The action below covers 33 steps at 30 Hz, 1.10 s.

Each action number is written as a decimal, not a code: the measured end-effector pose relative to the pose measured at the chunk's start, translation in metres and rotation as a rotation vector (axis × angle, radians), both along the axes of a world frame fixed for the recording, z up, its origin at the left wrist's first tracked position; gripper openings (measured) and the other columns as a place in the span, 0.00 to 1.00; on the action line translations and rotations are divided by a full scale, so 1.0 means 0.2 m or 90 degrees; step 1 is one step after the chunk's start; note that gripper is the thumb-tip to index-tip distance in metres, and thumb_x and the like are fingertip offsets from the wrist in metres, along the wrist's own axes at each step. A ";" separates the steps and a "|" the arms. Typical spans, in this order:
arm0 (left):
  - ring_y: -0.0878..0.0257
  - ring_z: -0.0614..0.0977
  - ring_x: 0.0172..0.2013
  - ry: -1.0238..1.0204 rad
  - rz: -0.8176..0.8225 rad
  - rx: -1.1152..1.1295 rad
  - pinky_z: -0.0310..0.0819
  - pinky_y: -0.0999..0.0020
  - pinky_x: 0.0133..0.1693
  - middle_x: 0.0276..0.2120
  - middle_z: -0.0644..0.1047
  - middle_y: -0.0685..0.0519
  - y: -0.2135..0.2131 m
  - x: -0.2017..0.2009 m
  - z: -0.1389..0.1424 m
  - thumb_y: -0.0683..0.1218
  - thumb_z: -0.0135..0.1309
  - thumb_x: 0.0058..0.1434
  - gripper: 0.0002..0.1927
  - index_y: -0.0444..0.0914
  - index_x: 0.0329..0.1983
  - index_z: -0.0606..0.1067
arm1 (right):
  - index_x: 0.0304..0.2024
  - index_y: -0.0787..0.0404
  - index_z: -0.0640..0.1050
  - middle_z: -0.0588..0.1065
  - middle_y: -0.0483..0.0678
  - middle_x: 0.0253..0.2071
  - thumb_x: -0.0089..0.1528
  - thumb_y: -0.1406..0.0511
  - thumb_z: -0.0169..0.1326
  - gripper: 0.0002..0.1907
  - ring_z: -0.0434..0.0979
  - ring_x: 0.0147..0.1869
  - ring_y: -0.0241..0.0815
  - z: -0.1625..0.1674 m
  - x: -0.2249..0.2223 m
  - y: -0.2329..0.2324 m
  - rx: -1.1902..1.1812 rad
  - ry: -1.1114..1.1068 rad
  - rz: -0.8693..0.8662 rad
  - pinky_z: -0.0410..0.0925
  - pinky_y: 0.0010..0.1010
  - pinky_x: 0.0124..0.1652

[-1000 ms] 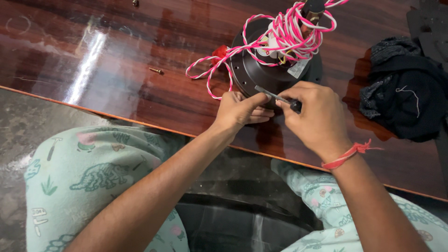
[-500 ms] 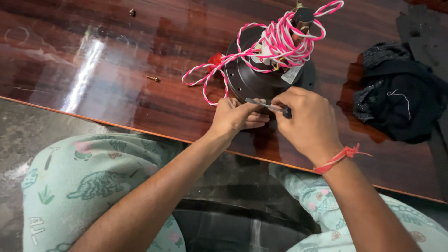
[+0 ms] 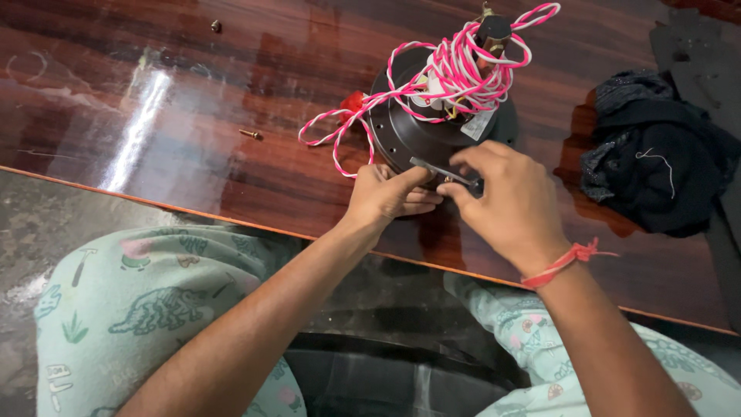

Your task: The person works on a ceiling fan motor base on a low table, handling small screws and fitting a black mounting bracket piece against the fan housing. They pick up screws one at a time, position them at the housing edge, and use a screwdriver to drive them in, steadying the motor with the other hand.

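Here the left hand (image 3: pixel 386 197) pinches the rim of the dark motor housing (image 3: pixel 421 131) to steady it, while the right hand (image 3: pixel 509 205) grips a thin metal tool (image 3: pixel 438 170) pressed against that rim.

Black motor housing (image 3: pixel 421 135); pink-and-white striped wire (image 3: pixel 455 69); glossy reddish-brown table (image 3: pixel 231 85); dark cloth (image 3: pixel 656 166); red wrist thread (image 3: pixel 567 259).

Single head-worn view, looking steeply down and slightly forward from above the person's lap onto the near edge of a glossy dark wooden table (image 3: pixel 193 116). It sits close: both forearms run up from the bottom edge, the left hand (image 3: pixel 386 194) and right hand (image 3: pixel 509 202) meet near frame centre at a dark round motor housing (image 3: pixel 401 135). Patterned trouser knees fill the lower third; no second view shares the scene.
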<state>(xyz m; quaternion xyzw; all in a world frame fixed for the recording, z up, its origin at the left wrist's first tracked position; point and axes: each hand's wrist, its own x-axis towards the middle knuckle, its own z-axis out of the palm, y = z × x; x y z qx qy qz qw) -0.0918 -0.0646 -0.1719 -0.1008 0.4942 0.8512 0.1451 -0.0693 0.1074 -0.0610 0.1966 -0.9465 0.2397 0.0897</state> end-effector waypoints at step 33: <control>0.52 0.88 0.32 0.001 -0.003 -0.014 0.87 0.63 0.34 0.33 0.84 0.39 0.01 0.00 0.00 0.44 0.60 0.60 0.16 0.23 0.41 0.78 | 0.36 0.59 0.82 0.79 0.48 0.37 0.55 0.72 0.58 0.08 0.80 0.43 0.53 -0.02 0.01 0.01 0.017 0.084 0.051 0.70 0.44 0.38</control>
